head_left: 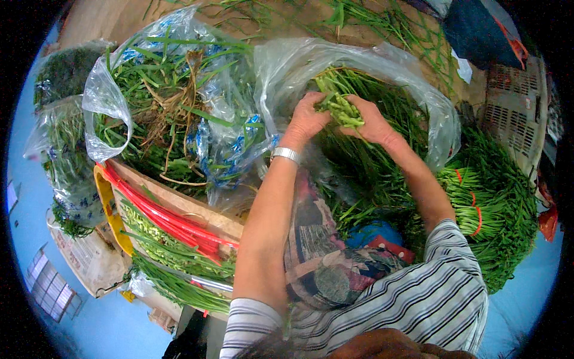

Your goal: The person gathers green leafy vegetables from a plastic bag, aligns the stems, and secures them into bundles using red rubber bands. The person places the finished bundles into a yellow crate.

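A small bunch of pale green leafy stems (344, 109) is between my two hands, cut ends toward me. My right hand (369, 119) is closed around the stems from the right. Curled at their left side, my left hand (309, 121) grips the bunch too; its fingertips are partly hidden. Below both hands, a large clear plastic bag (439, 131) stands with its mouth spread, full of loose feathery greens (382, 149).
To the left, another clear bag (107, 102) holds long leaves and brown scraps. Red strips (167, 218) lie along a yellow-rimmed container (107, 203) of greens. Red-tied bundles (472, 200) are piled at right, near a plastic crate (511, 105). Loose stalks (406, 30) litter the floor ahead.
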Action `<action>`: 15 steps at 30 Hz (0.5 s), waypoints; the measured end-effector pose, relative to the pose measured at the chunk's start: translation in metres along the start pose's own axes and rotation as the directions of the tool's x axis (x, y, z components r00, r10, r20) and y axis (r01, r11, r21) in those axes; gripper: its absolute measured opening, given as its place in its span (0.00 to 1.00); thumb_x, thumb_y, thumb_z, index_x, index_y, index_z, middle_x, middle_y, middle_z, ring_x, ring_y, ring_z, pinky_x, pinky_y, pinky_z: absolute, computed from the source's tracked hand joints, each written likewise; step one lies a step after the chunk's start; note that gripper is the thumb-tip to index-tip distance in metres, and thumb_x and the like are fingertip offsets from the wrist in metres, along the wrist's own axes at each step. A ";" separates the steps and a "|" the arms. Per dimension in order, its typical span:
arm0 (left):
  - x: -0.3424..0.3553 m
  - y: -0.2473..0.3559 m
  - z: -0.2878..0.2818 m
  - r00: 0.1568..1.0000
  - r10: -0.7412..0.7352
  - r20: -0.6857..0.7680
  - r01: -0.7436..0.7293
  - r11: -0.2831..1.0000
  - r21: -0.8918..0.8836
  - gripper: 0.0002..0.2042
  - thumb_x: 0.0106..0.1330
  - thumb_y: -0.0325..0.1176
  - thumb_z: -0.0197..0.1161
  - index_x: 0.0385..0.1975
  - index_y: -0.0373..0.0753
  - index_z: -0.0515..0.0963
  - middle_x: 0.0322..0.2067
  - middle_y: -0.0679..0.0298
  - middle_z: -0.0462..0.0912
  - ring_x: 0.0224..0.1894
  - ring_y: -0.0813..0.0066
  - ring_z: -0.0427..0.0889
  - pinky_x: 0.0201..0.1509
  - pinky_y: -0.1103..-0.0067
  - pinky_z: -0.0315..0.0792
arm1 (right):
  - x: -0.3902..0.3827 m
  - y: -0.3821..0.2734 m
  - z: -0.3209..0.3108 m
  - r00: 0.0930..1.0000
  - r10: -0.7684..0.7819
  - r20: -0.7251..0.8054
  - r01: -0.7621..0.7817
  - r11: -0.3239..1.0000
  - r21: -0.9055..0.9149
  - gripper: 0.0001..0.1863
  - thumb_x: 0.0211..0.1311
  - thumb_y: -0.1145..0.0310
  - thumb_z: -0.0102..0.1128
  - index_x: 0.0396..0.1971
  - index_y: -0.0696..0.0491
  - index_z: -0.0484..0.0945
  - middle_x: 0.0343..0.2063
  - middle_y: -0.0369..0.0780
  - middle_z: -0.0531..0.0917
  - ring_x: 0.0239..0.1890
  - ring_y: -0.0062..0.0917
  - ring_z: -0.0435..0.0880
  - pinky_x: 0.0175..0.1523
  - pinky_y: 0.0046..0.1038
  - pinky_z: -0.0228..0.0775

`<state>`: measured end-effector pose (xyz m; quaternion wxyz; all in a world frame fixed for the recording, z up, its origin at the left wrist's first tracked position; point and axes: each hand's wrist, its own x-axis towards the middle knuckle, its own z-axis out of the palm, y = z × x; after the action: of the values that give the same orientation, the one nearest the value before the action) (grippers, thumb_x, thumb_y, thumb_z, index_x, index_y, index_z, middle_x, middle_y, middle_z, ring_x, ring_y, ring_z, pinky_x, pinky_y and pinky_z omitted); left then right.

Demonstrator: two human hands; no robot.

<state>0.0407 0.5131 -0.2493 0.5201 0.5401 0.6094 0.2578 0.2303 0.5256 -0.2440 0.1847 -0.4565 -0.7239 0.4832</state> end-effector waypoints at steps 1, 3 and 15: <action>0.002 -0.014 0.004 0.994 0.097 -0.055 -0.094 0.994 0.058 0.20 0.48 0.24 0.62 0.44 0.32 0.75 0.41 0.53 0.78 0.46 0.63 0.77 0.53 0.76 0.68 | -0.002 -0.002 0.005 0.998 0.005 -0.065 -0.007 1.000 -0.018 0.30 0.35 0.61 0.73 0.41 0.55 0.73 0.37 0.45 0.77 0.43 0.44 0.75 0.48 0.38 0.68; -0.001 -0.012 0.005 0.990 0.014 -0.139 0.010 0.985 0.170 0.19 0.48 0.26 0.63 0.44 0.34 0.76 0.40 0.52 0.79 0.45 0.61 0.78 0.51 0.75 0.69 | -0.008 0.002 0.010 0.961 -0.147 -0.234 0.097 0.973 -0.210 0.29 0.36 0.62 0.72 0.41 0.54 0.73 0.37 0.44 0.77 0.44 0.42 0.74 0.48 0.38 0.67; -0.012 0.054 -0.016 0.998 -0.062 -0.015 0.052 0.666 0.744 0.30 0.45 0.33 0.64 0.55 0.46 0.68 0.60 0.58 0.61 0.63 0.63 0.59 0.64 0.58 0.52 | -0.039 -0.003 0.019 0.977 -0.015 -0.215 0.047 0.988 0.146 0.18 0.45 0.72 0.64 0.38 0.57 0.70 0.29 0.38 0.78 0.29 0.17 0.75 0.37 0.21 0.68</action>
<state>0.0456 0.5216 -0.1921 0.2663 0.6873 0.6750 -0.0325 0.2353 0.4822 -0.2434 0.3027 -0.4789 -0.6685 0.4818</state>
